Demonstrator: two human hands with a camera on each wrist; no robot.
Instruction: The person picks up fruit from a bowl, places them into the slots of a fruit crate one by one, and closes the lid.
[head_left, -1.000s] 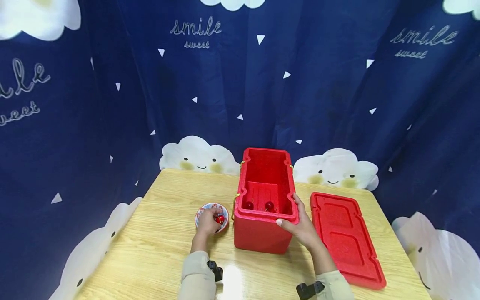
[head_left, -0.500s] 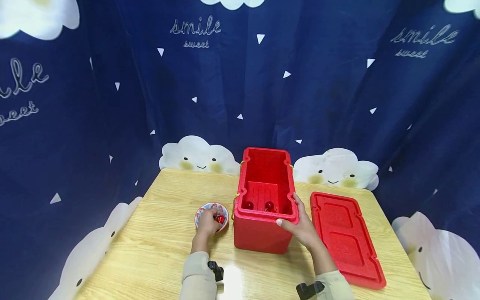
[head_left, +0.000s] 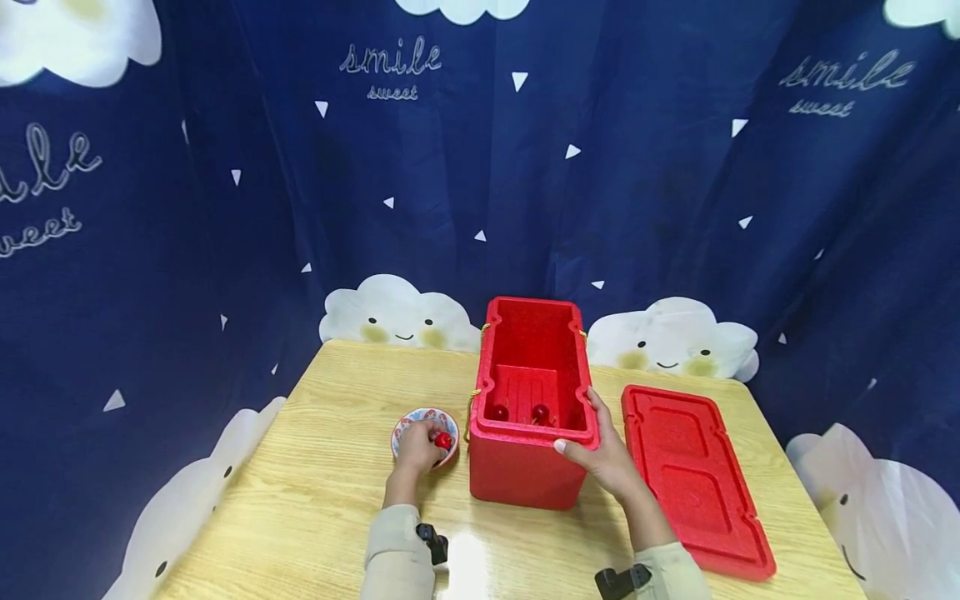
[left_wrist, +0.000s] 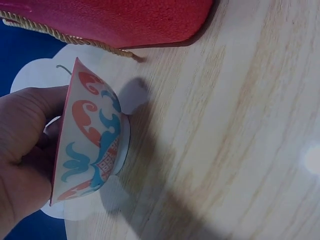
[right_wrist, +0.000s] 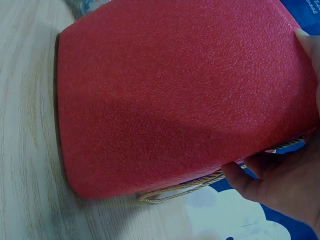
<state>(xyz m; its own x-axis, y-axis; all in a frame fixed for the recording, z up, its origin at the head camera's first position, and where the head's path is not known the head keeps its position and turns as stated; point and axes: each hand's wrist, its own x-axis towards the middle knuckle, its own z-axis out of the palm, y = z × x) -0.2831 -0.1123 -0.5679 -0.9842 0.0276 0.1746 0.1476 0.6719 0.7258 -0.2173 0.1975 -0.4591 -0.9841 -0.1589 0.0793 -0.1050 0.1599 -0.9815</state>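
Observation:
My left hand [head_left: 418, 446] reaches into a small patterned bowl [left_wrist: 95, 135] and pinches a red cherry [head_left: 443, 440] between thumb and fingers. From the left wrist, the bowl's wall hides the fingertips, and a thin stem pokes up past the rim. Just right of the bowl stands an open red foam box [head_left: 525, 467] with gold rope handles [right_wrist: 185, 192]. Two dark red cherries lie on its floor, one cherry [head_left: 540, 412] near the middle and another cherry [head_left: 498, 412] by the left wall. My right hand [head_left: 609, 454] grips the box's near right corner, thumb over the front rim.
To the right of the box, its red lid [head_left: 697, 479] lies flat on the wooden table [head_left: 300, 500]. A dark blue curtain [head_left: 450, 167] with clouds hangs close behind the table and along both sides.
The left fingers have shifted slightly within the bowl, and the pinched cherry shows a little more. The right hand and the box stay where they were.

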